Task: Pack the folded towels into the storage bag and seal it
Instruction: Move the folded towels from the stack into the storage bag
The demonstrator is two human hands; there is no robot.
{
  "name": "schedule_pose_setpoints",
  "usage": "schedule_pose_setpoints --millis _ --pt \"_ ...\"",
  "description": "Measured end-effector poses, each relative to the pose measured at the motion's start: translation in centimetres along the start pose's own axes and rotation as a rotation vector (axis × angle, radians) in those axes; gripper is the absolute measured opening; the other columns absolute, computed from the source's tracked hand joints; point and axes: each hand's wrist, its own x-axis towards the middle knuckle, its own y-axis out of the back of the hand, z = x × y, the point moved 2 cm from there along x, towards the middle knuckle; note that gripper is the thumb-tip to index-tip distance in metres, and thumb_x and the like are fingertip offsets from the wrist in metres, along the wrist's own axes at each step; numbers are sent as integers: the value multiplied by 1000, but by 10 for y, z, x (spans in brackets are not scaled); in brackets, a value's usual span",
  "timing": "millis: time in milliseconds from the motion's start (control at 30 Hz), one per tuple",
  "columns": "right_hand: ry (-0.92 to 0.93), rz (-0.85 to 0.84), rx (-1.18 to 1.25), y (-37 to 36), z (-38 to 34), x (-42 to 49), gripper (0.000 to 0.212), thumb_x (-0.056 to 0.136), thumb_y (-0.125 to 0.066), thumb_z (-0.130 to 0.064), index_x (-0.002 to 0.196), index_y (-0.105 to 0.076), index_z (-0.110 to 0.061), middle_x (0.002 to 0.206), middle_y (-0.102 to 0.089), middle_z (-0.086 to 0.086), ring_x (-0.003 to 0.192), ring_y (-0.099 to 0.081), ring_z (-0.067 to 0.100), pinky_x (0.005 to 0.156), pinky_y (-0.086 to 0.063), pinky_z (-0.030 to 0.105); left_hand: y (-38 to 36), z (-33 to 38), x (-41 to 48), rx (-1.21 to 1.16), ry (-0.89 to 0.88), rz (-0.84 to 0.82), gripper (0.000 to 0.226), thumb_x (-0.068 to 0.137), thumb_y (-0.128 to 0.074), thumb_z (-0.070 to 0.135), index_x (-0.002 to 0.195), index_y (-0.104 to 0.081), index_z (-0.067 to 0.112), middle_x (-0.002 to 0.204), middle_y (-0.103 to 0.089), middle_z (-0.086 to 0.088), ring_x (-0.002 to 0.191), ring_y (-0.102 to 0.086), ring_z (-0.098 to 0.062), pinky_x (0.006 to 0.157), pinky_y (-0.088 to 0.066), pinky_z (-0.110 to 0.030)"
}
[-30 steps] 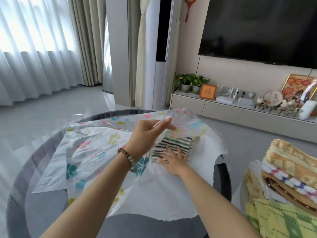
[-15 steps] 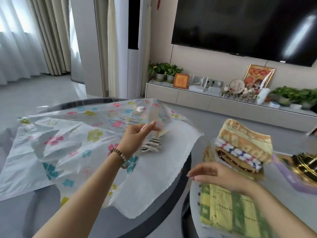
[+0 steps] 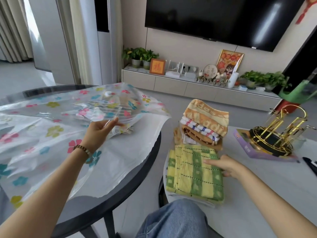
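A clear storage bag (image 3: 51, 127) printed with coloured flowers lies spread over the round glass table (image 3: 151, 158). My left hand (image 3: 101, 131) pinches the upper sheet at the bag's mouth and holds it raised. A striped towel (image 3: 109, 109) shows dimly through the plastic inside. On the lower white table to the right lies a folded yellow-and-green checked towel (image 3: 193, 174); my right hand (image 3: 224, 166) grips its right edge, fingers on top. Behind it stands a pile of folded towels (image 3: 204, 124), orange on top.
A gold wire rack (image 3: 277, 134) sits on a purple box (image 3: 245, 143) at the right of the white table (image 3: 274, 186). My knee in jeans (image 3: 173, 220) is between the two tables. A TV cabinet (image 3: 188, 85) with plants and frames lines the far wall.
My right hand left the striped towel inside the bag, swung right and came down on the checked towel. My left hand kept hold of the bag's top sheet. The view turned right.
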Motion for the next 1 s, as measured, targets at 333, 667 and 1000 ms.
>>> schedule_pose_setpoints --millis 333,667,1000 --pt "130 -146 141 -13 1 -7 111 42 -88 -47 136 -46 -5 136 -55 14 125 -51 29 108 -39 46 -2 -4 0 -34 20 1 34 86 -49 54 82 -75 32 44 -10 9 40 -14 -8 57 -31 -25" --pt "411 -570 338 -27 -91 -79 59 62 -82 -19 118 -63 -15 112 -73 6 102 -69 21 74 -58 30 22 8 7 -134 -32 31 34 83 -51 52 82 -75 29 47 -13 8 38 -14 -5 37 -24 -4" --pt "485 -1103 149 -209 -219 -96 23 95 -51 -11 113 -64 -17 106 -73 0 94 -70 17 86 -56 32 112 42 15 -143 -49 -7 43 82 -47 56 87 -75 23 50 -16 7 41 -14 -9 38 -14 -17"
